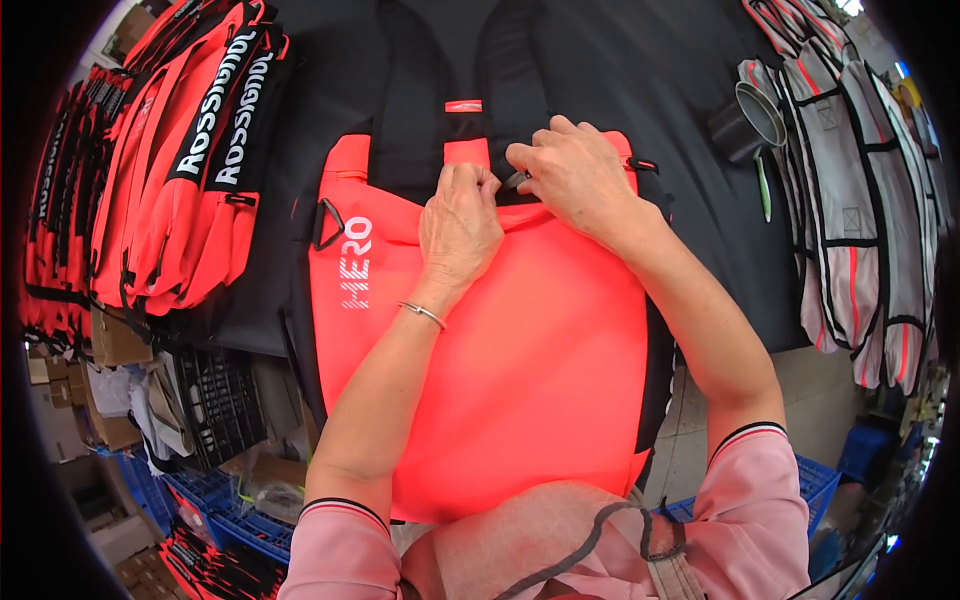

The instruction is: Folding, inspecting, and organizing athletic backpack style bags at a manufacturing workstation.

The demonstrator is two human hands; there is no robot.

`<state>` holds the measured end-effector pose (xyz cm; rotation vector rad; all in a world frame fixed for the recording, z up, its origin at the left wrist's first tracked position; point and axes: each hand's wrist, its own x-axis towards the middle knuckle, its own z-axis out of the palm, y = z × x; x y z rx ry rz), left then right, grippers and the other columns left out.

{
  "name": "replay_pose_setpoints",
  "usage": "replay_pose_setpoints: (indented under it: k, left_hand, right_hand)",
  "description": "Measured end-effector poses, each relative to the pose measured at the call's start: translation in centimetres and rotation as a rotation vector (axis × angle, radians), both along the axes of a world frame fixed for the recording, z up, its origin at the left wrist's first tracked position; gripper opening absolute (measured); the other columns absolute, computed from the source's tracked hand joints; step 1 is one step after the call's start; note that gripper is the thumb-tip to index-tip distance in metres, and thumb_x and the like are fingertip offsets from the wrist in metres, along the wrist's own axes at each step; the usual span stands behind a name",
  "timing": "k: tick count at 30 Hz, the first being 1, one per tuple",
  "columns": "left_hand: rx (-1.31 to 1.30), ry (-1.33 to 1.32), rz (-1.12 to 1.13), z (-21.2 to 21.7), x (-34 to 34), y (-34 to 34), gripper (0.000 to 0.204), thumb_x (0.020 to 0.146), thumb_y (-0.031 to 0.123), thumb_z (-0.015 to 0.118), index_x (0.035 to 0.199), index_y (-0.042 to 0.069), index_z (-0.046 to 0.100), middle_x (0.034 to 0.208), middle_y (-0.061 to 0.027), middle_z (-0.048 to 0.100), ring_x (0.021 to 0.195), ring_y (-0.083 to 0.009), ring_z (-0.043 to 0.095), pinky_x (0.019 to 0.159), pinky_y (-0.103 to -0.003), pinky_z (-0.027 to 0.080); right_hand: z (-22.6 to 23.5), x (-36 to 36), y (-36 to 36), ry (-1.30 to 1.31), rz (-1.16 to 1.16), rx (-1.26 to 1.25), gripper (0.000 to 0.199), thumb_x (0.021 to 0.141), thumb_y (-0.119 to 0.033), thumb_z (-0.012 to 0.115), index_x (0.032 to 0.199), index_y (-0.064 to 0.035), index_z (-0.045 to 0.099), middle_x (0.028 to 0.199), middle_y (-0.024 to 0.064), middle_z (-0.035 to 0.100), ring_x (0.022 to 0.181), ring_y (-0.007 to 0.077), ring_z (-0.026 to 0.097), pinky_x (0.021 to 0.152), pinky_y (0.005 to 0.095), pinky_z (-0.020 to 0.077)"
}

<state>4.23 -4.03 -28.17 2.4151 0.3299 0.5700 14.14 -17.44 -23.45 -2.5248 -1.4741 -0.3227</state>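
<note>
A bright red-orange backpack (530,370) with black sides lies flat in front of me, its two black shoulder straps (408,90) stretching away over the table. My left hand (461,228) is closed at its upper edge, thumb and fingers pinching the fabric beside a short red tab. Just to the right, my right hand (578,178) is curled round a small dark metal tool (517,181). Only the tip of that tool shows, close to the black strap base, so its exact kind is hidden. A black loop hangs at the bag's left side.
Stacked red and black bags (180,170) stand at the left, grey bags with black trim (850,190) at the right. A dark metal cup (738,125) and a thin green-white object (763,188) lie near them. A black crate (215,405) sits below the table's left edge.
</note>
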Motion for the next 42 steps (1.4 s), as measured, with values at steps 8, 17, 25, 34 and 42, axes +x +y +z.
replay_pose_setpoints:
  k: [8, 17, 25, 34, 42]
  left_hand:
    - [0.069, -0.184, -0.423, 1.9, -5.9, -4.0, 0.008, 0.089, 0.006, 0.058, 0.092, 0.003, 0.051, 0.091, -0.0157, 0.053, 0.091, -0.0353, 0.056, 0.075, -0.043, 0.042]
    - [0.043, -0.152, -0.940, -0.5, -11.5, -11.4, 0.021, 0.088, 0.022, 0.067, 0.077, 0.006, 0.058, 0.118, -0.0090, 0.059, 0.131, -0.0220, 0.049, 0.113, -0.049, 0.034]
    - [-0.980, 0.055, -0.670, 2.6, -12.1, -7.0, 0.018, 0.096, 0.016, 0.057, 0.087, 0.001, 0.060, 0.088, -0.0131, 0.062, 0.091, -0.0221, 0.067, 0.083, -0.039, 0.053]
    - [-1.080, -0.426, 0.002, 14.5, 1.4, 9.0, 0.075, 0.086, 0.042, 0.074, 0.131, -0.010, 0.046, 0.134, -0.0206, 0.051, 0.118, -0.0232, 0.054, 0.100, -0.033, 0.044]
    - [-1.009, -0.134, -0.606, 16.8, -3.5, 0.4, 0.040, 0.089, 0.010, 0.071, 0.123, -0.005, 0.058, 0.106, -0.0039, 0.067, 0.093, -0.0099, 0.062, 0.083, -0.026, 0.053]
  right_hand:
    - [2.2, 2.0, -1.5, 0.359, -0.122, 0.087, 0.023, 0.077, -0.022, 0.076, 0.090, -0.0066, 0.063, 0.083, 0.0085, 0.066, 0.086, 0.0261, 0.062, 0.075, 0.0360, 0.0493]
    - [1.7, 8.5, 3.1, 0.610, -0.549, 0.464, 0.047, 0.077, -0.035, 0.077, 0.102, 0.0030, 0.070, 0.084, 0.0134, 0.070, 0.079, 0.0234, 0.069, 0.075, 0.0355, 0.0532]
    - [4.8, 1.5, 1.6, 0.869, -0.182, 1.013, 0.043, 0.087, -0.015, 0.068, 0.122, 0.0083, 0.061, 0.105, 0.0038, 0.068, 0.098, 0.0089, 0.058, 0.092, 0.0240, 0.0435]
    - [1.3, -8.8, -3.3, 0.848, -0.101, 0.888, 0.040, 0.088, -0.006, 0.071, 0.128, -0.0072, 0.064, 0.076, -0.0039, 0.050, 0.068, 0.0046, 0.043, 0.061, 0.0193, 0.0379]
    - [7.4, -9.1, -7.9, 0.836, -0.052, 1.185, 0.022, 0.090, -0.007, 0.068, 0.111, 0.0000, 0.070, 0.092, 0.0006, 0.067, 0.065, -0.0003, 0.046, 0.059, 0.0166, 0.0365]
